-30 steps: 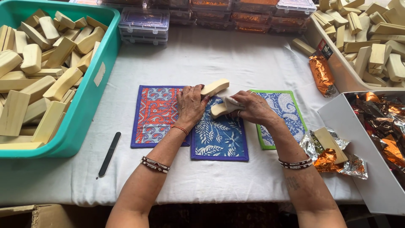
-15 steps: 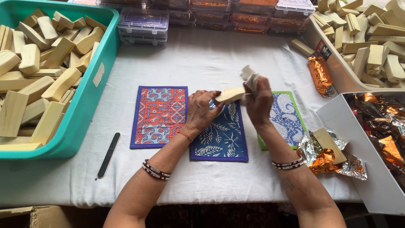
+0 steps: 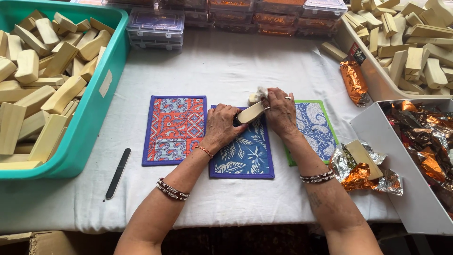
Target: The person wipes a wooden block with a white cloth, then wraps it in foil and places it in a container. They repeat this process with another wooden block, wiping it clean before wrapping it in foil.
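Over the middle of the white-clothed table (image 3: pixel 226 71), the left hand (image 3: pixel 222 127) pinches a pale rectangular wooden block (image 3: pixel 250 113) at one end, above a dark blue leaf-print mat (image 3: pixel 245 158). The right hand (image 3: pixel 281 113) closes its fingers around a small whitish cloth wad (image 3: pixel 260 92) pressed on the block's upper end. A teal plastic tub (image 3: pixel 94 118) sits along the table's left edge.

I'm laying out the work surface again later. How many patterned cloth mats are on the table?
3, side by side: an orange-and-blue mat on the left, a dark blue leaf-print mat in the middle under the hands, and a green-edged blue paisley mat on the right, partly hidden.
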